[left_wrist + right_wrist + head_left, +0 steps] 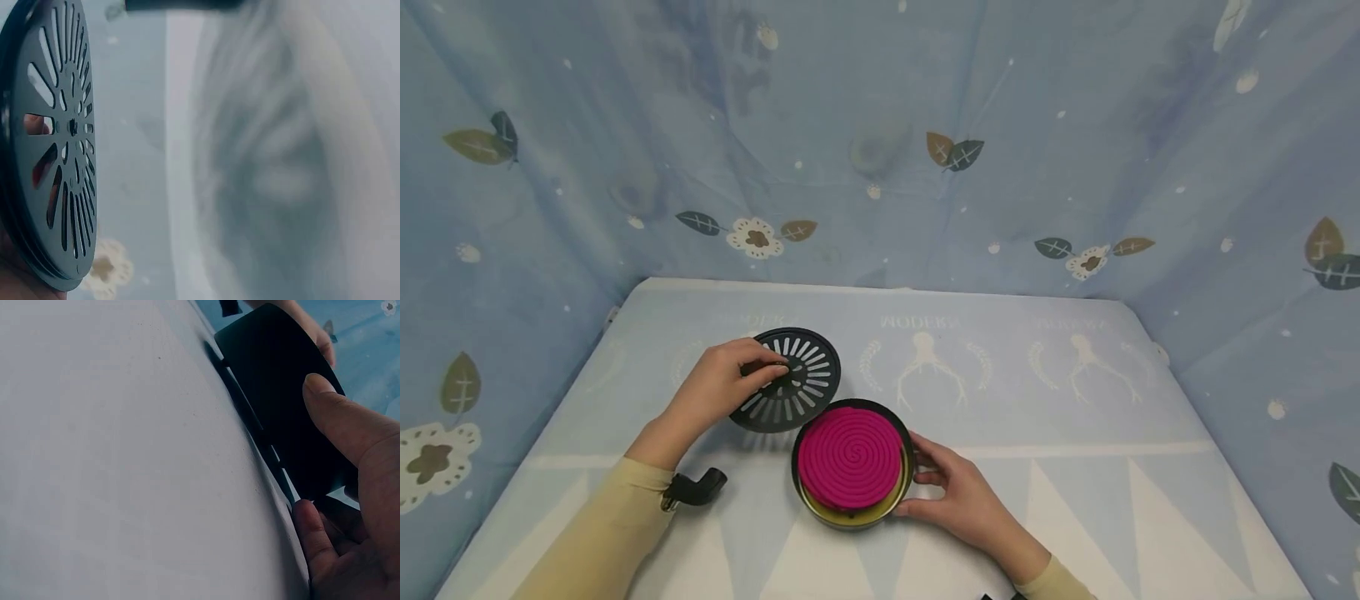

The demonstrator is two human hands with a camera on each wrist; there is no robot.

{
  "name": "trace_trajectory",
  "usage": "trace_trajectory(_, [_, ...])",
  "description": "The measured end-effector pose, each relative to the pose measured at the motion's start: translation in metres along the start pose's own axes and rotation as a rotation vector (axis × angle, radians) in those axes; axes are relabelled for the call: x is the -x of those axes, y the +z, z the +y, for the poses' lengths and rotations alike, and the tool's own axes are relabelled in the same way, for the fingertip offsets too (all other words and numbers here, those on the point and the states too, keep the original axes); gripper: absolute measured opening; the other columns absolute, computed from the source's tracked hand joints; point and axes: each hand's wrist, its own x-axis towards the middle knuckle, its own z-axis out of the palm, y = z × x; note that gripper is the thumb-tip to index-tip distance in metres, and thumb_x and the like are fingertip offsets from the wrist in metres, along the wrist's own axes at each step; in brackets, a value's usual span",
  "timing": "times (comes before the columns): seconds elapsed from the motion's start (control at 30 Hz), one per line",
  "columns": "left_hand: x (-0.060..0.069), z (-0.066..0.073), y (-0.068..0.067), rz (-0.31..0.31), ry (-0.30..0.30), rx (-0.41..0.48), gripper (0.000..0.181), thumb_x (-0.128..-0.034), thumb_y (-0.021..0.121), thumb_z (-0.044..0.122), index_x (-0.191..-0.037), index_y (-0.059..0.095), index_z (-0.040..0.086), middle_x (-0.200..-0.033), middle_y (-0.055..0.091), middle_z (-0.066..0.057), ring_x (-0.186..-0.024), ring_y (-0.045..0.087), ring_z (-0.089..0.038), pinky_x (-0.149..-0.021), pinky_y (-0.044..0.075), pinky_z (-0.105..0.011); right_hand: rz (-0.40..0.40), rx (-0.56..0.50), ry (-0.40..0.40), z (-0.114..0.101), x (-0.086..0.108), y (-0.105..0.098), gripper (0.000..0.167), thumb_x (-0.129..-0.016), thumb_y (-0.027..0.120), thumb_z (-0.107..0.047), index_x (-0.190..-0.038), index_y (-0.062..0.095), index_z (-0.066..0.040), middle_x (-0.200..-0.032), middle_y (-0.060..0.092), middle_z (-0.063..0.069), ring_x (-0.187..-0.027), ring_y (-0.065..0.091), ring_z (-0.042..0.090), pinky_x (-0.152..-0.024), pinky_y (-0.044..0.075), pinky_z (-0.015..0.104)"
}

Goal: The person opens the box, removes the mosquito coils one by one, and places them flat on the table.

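Observation:
A black slotted round lid (808, 375) is held tilted above the table by my left hand (733, 375), whose thumb and fingers pinch it near its middle. In the left wrist view the slotted underside of the lid (53, 150) faces the camera, with fingertips showing through the slots. Just right of it sits a round black tin (907, 475) with a yellowish inside. A bright pink mosquito coil (850, 458) lies in the tin. My right hand (955, 492) grips the tin's right side. The right wrist view shows my thumb on the dark outer wall (269, 394) and fingers low beside it.
A pale blue and white patterned cloth (1060, 467) covers the table. Blue fabric (880, 100) with leaves and flowers hangs behind and at both sides. A black strap-mounted piece (700, 486) is on the left wrist.

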Motion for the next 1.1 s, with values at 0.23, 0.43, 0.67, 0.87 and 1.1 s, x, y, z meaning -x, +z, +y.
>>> trace_trajectory(0.23, [-0.004, -0.031, 0.001, -0.042, -0.109, -0.020, 0.012, -0.0913, 0.074, 0.025, -0.101, 0.077, 0.018, -0.093, 0.068, 0.005, -0.080, 0.062, -0.013, -0.071, 0.055, -0.038, -0.006, -0.017, -0.005, -0.001, 0.000, -0.001, 0.089, -0.072, 0.089, -0.011, -0.146, 0.042, 0.003, -0.134, 0.057, 0.014, -0.117, 0.057, 0.032, -0.092, 0.056, 0.041])
trace_trajectory(0.43, [-0.007, -0.051, 0.003, -0.077, -0.169, -0.041, 0.012, -0.0916, 0.073, 0.026, -0.100, 0.076, 0.017, -0.093, 0.069, 0.002, -0.084, 0.063, -0.017, -0.075, 0.056, -0.042, -0.002, -0.019, 0.006, -0.001, -0.001, -0.001, 0.089, -0.072, 0.089, -0.011, -0.146, 0.042, 0.003, -0.135, 0.056, 0.014, -0.118, 0.057, 0.032, -0.092, 0.056, 0.041])
trace_trajectory(0.67, [-0.003, -0.068, 0.006, -0.132, -0.236, -0.055, 0.015, -0.0914, 0.074, 0.024, -0.101, 0.076, 0.013, -0.095, 0.070, -0.002, -0.090, 0.064, -0.024, -0.082, 0.055, -0.048, -0.008, -0.025, 0.048, -0.002, 0.002, 0.001, 0.090, -0.071, 0.089, -0.013, -0.146, 0.042, 0.002, -0.135, 0.056, 0.010, -0.119, 0.057, 0.028, -0.093, 0.056, 0.041])
trace_trajectory(0.87, [-0.001, -0.074, 0.008, -0.143, -0.299, -0.056, 0.018, -0.0920, 0.073, 0.024, -0.103, 0.076, 0.010, -0.101, 0.071, -0.008, -0.098, 0.064, -0.030, -0.087, 0.053, -0.053, 0.001, -0.016, 0.049, -0.001, 0.004, 0.001, 0.091, -0.071, 0.090, -0.012, -0.146, 0.042, 0.004, -0.134, 0.057, 0.012, -0.118, 0.058, 0.028, -0.092, 0.056, 0.041])
trace_trajectory(1.1, [-0.004, -0.077, 0.003, -0.154, -0.318, -0.058, 0.019, -0.0924, 0.072, 0.024, -0.104, 0.075, 0.009, -0.103, 0.071, -0.010, -0.100, 0.064, -0.033, -0.089, 0.051, -0.055, 0.013, 0.002, 0.018, 0.023, 0.000, 0.001, 0.091, -0.071, 0.090, -0.016, -0.148, 0.043, -0.005, -0.136, 0.056, 0.007, -0.119, 0.057, 0.025, -0.092, 0.057, 0.037])
